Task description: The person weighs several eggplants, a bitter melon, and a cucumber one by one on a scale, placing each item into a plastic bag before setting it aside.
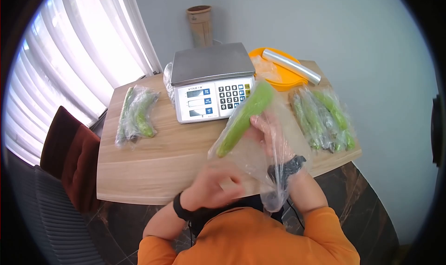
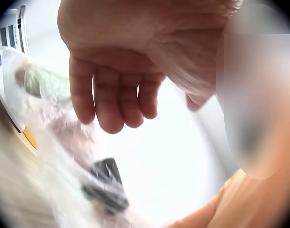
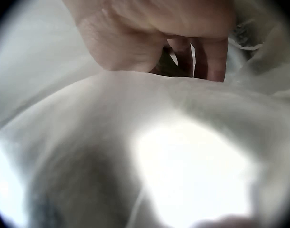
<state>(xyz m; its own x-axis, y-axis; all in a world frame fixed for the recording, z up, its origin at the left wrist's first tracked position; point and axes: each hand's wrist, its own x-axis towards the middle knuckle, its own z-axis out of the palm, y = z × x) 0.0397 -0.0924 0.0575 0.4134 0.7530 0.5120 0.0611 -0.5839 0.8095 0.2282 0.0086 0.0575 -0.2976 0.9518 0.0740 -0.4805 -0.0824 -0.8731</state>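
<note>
A long pale-green vegetable [image 1: 246, 118] slants above the table in front of the scale, with a clear plastic bag [image 1: 290, 125] around it. My right hand [image 1: 272, 132] is inside the bag and grips the vegetable near its upper part; the film hangs back over the wrist. In the right wrist view, my right hand [image 3: 159, 33] has its fingers bent around something green [image 3: 168, 64], and film covers much of that picture. Below the vegetable's lower end is my left hand [image 1: 213, 183], blurred and holding nothing. The left wrist view shows my left hand [image 2: 121, 61] with fingers loosely bent.
A scale [image 1: 211, 65] stands at the table's back. Bagged green vegetables lie at the left [image 1: 137, 114] and right [image 1: 325, 118]. An orange tray [image 1: 292, 84] behind the right ones bears a roll of film [image 1: 290, 65]. A dark red chair [image 1: 69, 158] is beside the table.
</note>
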